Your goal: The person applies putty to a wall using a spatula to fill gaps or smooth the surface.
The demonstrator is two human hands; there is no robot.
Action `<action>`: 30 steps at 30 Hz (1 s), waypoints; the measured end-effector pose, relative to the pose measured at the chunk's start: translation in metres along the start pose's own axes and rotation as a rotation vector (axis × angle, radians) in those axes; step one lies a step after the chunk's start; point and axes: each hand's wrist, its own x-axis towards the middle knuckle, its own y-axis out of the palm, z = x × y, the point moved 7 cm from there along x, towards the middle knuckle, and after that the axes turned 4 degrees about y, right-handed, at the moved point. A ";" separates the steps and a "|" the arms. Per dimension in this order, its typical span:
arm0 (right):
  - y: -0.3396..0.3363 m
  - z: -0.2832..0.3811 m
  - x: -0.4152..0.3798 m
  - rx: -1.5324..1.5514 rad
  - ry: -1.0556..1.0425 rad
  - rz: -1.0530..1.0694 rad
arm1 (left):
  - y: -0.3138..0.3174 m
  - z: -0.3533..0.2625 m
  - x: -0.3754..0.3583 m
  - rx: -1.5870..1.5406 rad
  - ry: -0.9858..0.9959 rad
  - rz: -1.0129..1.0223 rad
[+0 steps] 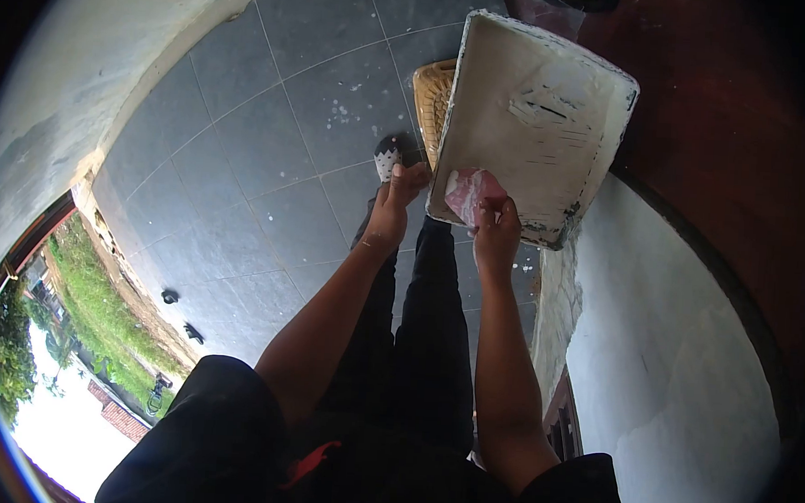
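My right hand [496, 231] is closed on a pink flat scraper [474, 197] smeared with white paste. The scraper is over the near left corner of a large rectangular tray [556, 105], whose inside and rim are coated in whitish paste with dark scuffs. Close to the tray's left edge, my left hand [398, 197] has its fingers curled together with the thumb on top. What it holds, if anything, I cannot make out, nor whether it touches the rim.
Under the tray's left side shows a tan woven piece [434, 103]. My foot [387, 160] stands on grey floor tiles [320, 92] spotted with white. A plastered wall [671, 329] curves along the right, and another wall [112, 63] bounds the left. Grass [100, 290] lies outside.
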 end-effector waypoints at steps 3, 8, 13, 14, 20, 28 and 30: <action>0.005 -0.002 0.001 -0.023 -0.007 -0.001 | 0.003 0.002 0.001 -0.031 -0.020 0.024; 0.009 0.008 -0.002 -0.009 0.163 0.068 | 0.005 0.006 0.002 -0.059 -0.036 0.031; 0.011 0.021 -0.003 0.032 0.183 0.074 | 0.002 0.009 0.006 -0.091 -0.063 0.042; 0.012 0.017 -0.002 0.032 0.183 0.073 | 0.001 0.010 0.006 -0.091 -0.064 0.044; 0.012 0.011 0.003 0.029 0.117 0.058 | 0.003 0.009 0.006 -0.090 -0.061 0.047; 0.012 0.011 0.008 0.675 0.482 0.347 | 0.002 0.007 0.008 -0.106 -0.079 0.055; 0.005 0.017 0.006 0.757 0.510 0.397 | 0.004 0.005 0.007 -0.106 -0.079 0.051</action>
